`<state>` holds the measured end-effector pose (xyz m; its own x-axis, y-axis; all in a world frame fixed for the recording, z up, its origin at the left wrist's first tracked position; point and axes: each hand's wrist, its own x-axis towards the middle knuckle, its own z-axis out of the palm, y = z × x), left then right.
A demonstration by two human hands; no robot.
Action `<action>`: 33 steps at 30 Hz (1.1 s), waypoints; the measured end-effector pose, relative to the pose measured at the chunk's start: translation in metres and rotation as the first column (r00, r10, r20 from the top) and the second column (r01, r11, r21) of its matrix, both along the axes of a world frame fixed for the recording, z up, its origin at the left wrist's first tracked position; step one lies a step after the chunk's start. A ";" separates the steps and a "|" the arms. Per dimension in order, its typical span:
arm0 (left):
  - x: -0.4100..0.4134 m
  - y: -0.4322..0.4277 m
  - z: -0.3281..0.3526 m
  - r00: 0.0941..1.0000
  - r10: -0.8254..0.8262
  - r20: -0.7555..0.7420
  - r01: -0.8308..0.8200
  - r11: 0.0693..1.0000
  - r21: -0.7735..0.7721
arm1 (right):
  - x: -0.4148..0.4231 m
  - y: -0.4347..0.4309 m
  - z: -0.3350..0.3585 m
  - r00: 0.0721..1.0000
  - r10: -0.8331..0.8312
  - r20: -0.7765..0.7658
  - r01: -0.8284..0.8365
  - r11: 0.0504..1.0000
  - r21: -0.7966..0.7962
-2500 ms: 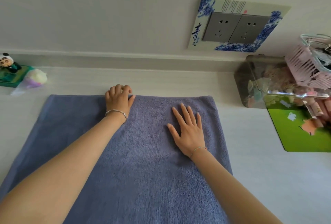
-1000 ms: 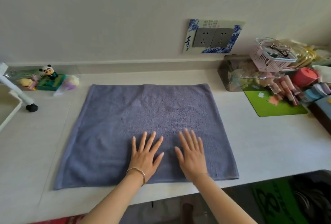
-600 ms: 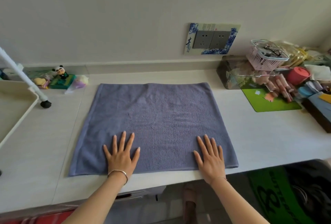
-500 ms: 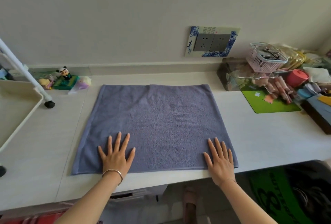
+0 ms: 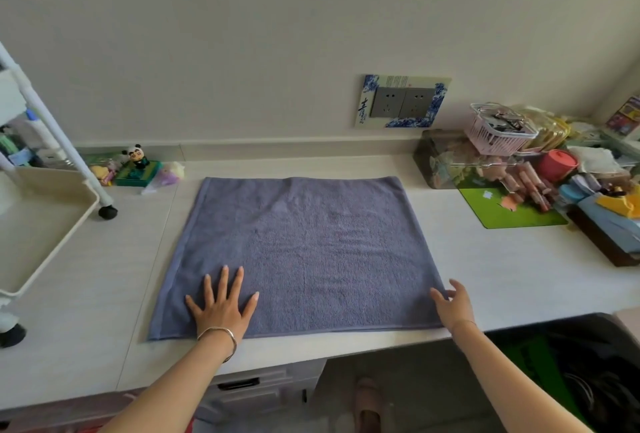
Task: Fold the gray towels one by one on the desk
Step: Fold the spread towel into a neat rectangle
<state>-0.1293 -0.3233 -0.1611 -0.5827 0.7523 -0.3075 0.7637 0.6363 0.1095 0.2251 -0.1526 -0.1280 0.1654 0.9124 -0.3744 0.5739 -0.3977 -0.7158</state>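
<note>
**A:** Where's the towel?

**B:** Flat on the pale, smooth desk [image 5: 519,276]. The gray towel [image 5: 304,245] is nubby terry, nearly square, with its hems parallel to the desk's front edge. I can't tell its long axis.

**A:** And the hands?

**B:** The left hand [image 5: 221,308] lies palm-down on the towel's near-left part, fingers straight and spread. The right hand [image 5: 450,304] is at the towel's near-right corner, fingers relaxed and touching the side hem. A thin metal bangle [image 5: 218,337] circles the left wrist at the towel's near hem.

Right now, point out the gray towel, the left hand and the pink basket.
gray towel [image 5: 311,242], head view, middle of the cloth.
left hand [image 5: 221,308], head view, back of the hand.
pink basket [image 5: 495,141], head view, front wall.
</note>
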 end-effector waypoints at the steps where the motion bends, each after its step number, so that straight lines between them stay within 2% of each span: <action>1: 0.000 0.000 0.001 1.000 -0.001 0.001 0.001 1.000 -0.001 | 0.000 0.003 0.005 0.999 -0.019 -0.031 0.018 0.999 -0.032; 6: -0.006 -0.002 0.005 0.999 0.012 0.046 -0.015 0.998 0.065 | -0.016 0.021 0.037 0.957 -0.070 -0.283 0.044 0.994 -0.095; 8: -0.012 -0.006 0.010 0.998 0.032 0.058 -0.039 0.993 0.107 | -0.039 0.023 0.056 0.911 -0.029 -0.411 0.002 0.998 -0.067; 11: -0.028 -0.015 0.012 0.994 0.064 0.090 -0.078 0.982 0.173 | -0.094 0.012 0.088 0.856 0.098 -0.507 -0.100 0.995 0.024; 14: -0.045 -0.028 0.011 0.942 0.076 0.326 -0.213 0.887 0.409 | -0.168 -0.009 0.107 0.797 0.238 -0.555 -0.210 0.971 0.115; 16: -0.054 -0.042 0.016 0.827 0.097 0.554 -0.425 0.754 0.502 | -0.221 -0.033 0.108 0.756 0.375 -0.537 -0.324 0.927 0.191; 18: -0.062 -0.054 0.022 0.690 0.135 0.711 -0.609 0.639 0.470 | -0.270 -0.063 0.104 0.683 0.553 -0.478 -0.476 0.833 0.282; 20: -0.070 -0.063 0.026 0.538 0.116 0.835 -0.743 0.533 0.404 | -0.310 -0.094 0.091 0.608 0.670 -0.425 -0.610 0.737 0.291; 22: -0.081 -0.069 0.026 0.398 0.095 0.913 -0.834 0.451 0.317 | -0.335 -0.119 0.072 0.551 0.704 -0.449 -0.728 0.668 0.155; 24: -0.092 -0.075 0.027 0.321 0.166 0.932 -0.878 0.421 0.228 | -0.344 -0.136 0.053 0.517 0.667 -0.536 -0.802 0.597 -0.032; 25: -0.098 -0.077 0.027 0.315 0.212 0.925 -0.881 0.428 0.202 | -0.342 -0.139 0.042 0.514 0.684 -0.518 -0.820 0.569 -0.063; 26: -0.102 -0.080 0.026 0.353 0.251 0.901 -0.864 0.458 0.211 | -0.338 -0.138 0.034 0.521 0.718 -0.462 -0.824 0.564 -0.054; 27: -0.104 -0.080 0.026 0.420 0.285 0.862 -0.832 0.500 0.240 | -0.329 -0.134 0.026 0.547 0.751 -0.370 -0.812 0.584 -0.016; 29: -0.106 -0.082 0.025 0.548 0.319 0.773 -0.770 0.553 0.317 | -0.305 -0.121 0.014 0.656 0.748 -0.100 -0.739 0.664 0.118; 31: -0.106 -0.083 0.023 0.603 0.322 0.730 -0.733 0.585 0.347 | -0.282 -0.105 0.005 0.769 0.612 0.183 -0.638 0.726 0.255; 33: -0.105 -0.084 0.022 0.655 0.318 0.685 -0.678 0.647 0.349 | -0.263 -0.090 -0.001 0.856 0.442 0.269 -0.505 0.827 0.247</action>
